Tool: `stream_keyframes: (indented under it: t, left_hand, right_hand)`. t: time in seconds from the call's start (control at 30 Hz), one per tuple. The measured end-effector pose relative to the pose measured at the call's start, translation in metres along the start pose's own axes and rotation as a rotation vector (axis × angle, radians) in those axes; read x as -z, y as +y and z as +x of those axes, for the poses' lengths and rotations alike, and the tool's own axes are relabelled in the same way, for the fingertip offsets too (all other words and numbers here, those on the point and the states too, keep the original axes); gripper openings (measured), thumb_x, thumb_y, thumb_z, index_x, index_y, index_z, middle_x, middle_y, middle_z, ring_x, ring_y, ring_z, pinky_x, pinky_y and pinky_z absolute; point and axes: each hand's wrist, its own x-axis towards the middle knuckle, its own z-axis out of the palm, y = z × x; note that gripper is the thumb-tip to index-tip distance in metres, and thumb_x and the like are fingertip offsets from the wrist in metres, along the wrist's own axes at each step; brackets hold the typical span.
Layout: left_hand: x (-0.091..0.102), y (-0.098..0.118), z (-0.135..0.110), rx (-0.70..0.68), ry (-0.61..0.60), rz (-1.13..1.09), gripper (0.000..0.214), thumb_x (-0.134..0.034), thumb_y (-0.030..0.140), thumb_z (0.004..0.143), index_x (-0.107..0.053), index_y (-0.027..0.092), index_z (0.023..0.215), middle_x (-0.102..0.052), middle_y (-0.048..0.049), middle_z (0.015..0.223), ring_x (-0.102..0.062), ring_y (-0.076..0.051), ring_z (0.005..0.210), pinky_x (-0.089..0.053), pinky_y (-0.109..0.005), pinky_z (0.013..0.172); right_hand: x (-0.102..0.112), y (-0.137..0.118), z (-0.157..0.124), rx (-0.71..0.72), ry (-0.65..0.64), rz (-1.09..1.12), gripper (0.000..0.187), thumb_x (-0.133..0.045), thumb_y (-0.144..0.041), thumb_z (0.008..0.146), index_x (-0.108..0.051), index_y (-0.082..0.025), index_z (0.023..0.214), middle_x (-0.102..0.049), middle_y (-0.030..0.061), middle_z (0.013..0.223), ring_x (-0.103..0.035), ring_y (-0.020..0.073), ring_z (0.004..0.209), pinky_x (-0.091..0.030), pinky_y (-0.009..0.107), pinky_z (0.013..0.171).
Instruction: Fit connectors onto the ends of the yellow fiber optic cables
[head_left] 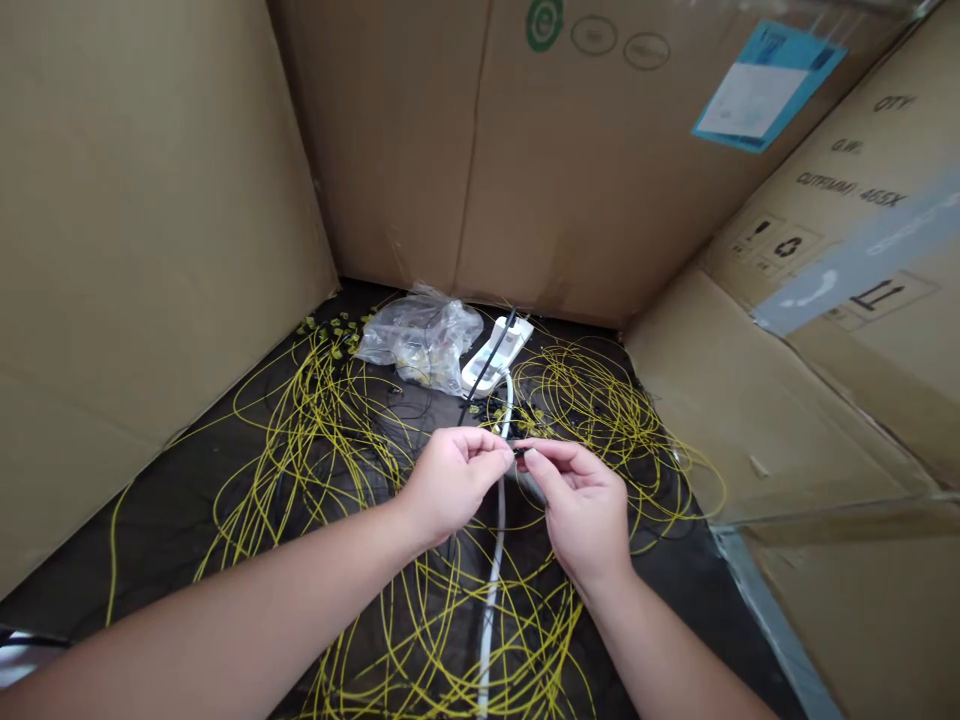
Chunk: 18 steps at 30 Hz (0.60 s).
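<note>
My left hand (450,480) and my right hand (581,505) meet above the middle of a dark surface (187,510), fingers pinched together. Between the fingertips sits a small dark piece (517,452) on a thin cable; I cannot make out what it is. Loops of thin yellow cable (330,440) lie spread all over the surface beneath both hands. A white power strip (496,355) lies just beyond the hands, its thick white cord (491,590) running toward me under my wrists, with a black wire across it.
A crumpled clear plastic bag (420,340) with small parts lies left of the power strip. Cardboard walls (135,250) enclose the surface on the left, back and right; the right box (825,330) carries printed marks, and a blue label (765,90) is stuck on the back one.
</note>
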Motion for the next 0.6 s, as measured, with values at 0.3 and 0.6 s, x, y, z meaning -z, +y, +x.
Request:
stream_keyframes:
  t: [0.3,0.6]
  left_hand:
    - [-0.001,-0.001,0.000,0.030,0.019,-0.027,0.015,-0.061,0.027,0.070,-0.059,0.014,0.062,-0.040,0.0061,0.045,-0.031,-0.004,0.040,-0.025,-0.019,0.040]
    - [0.000,0.002,0.000,-0.025,0.000,0.011,0.014,-0.061,0.026,0.071,-0.061,0.014,0.065,-0.056,0.0003,0.056,-0.044,-0.006,0.047,-0.035,-0.020,0.044]
  right_hand:
    - [-0.006,-0.005,-0.007,0.036,0.083,-0.123,0.012,-0.067,-0.023,0.073,-0.069,-0.018,0.083,-0.070,0.0054,0.085,-0.065,0.0166,0.076,-0.055,0.034,0.076]
    - [-0.001,0.005,-0.001,-0.092,0.007,0.123,0.014,-0.069,-0.024,0.072,-0.068,-0.018,0.084,-0.069,0.0060,0.087,-0.065,0.0162,0.073,-0.054,0.035,0.074]
